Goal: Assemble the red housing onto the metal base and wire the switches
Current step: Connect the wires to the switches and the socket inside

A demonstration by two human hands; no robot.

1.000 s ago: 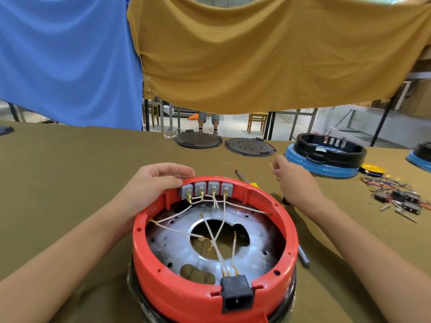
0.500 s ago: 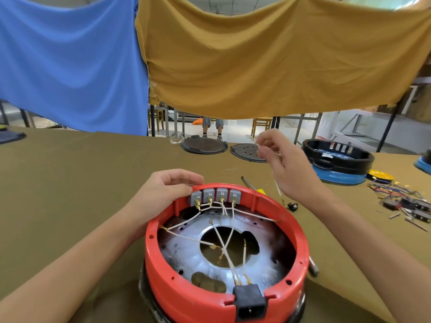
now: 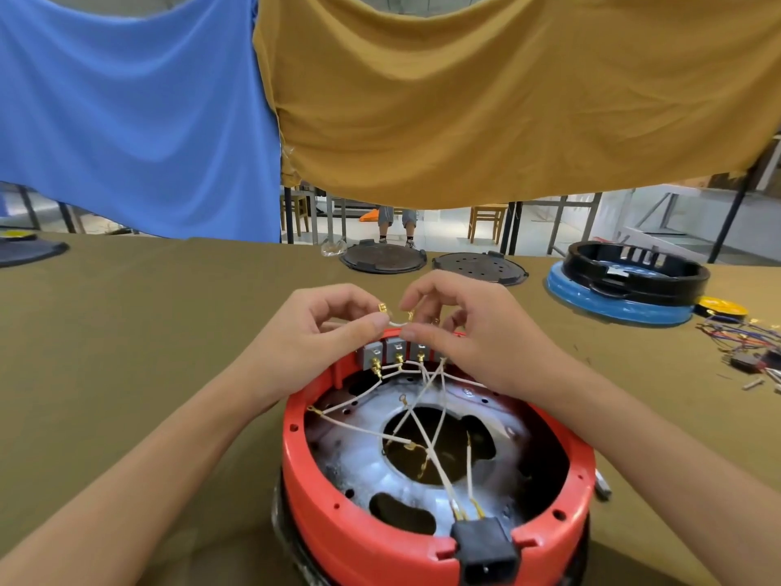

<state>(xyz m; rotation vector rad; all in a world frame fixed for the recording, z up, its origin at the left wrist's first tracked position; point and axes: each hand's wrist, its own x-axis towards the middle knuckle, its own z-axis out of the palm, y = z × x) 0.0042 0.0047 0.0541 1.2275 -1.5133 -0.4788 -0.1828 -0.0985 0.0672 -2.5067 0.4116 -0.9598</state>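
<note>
Black plastic power socket (image 3: 486,554): sitting in the near rim of the round red plastic housing (image 3: 363,539) at 6 o'clock, two white leads running up from it.

Round red plastic housing: resting over the silvery metal base plate (image 3: 363,454), on the olive cloth-covered table (image 3: 126,353). Loose white leads with brass ring lugs are crossing the central opening.

Row of grey switch blocks (image 3: 391,351): standing along the far rim at 12 o'clock, brass terminals already carrying leads on the nearer face.

Change noted: a second ago the left hand (image 3: 312,332) was resting on the far rim while the right hand (image 3: 473,327) was out at 2 o'clock fetching a part; both are now meeting above the switches. Together they are pinching a short white jumper wire with brass end terminals (image 3: 395,319), one hand at each end, bending it into a loop. Judgement: housing is seated, wiring is partway, and this jumper is probably being readied for a switch terminal.

Room: open table lying at 9 and 3 o'clock beside the housing; a grey tool tip (image 3: 602,486) lying just beside its right wall.

Farther: tangle of coloured wires and small parts (image 3: 748,353) at 2 o'clock; black ring on blue round base (image 3: 625,285) beyond; two dark round plates (image 3: 382,258) at 12 o'clock near the far table edge.
</note>
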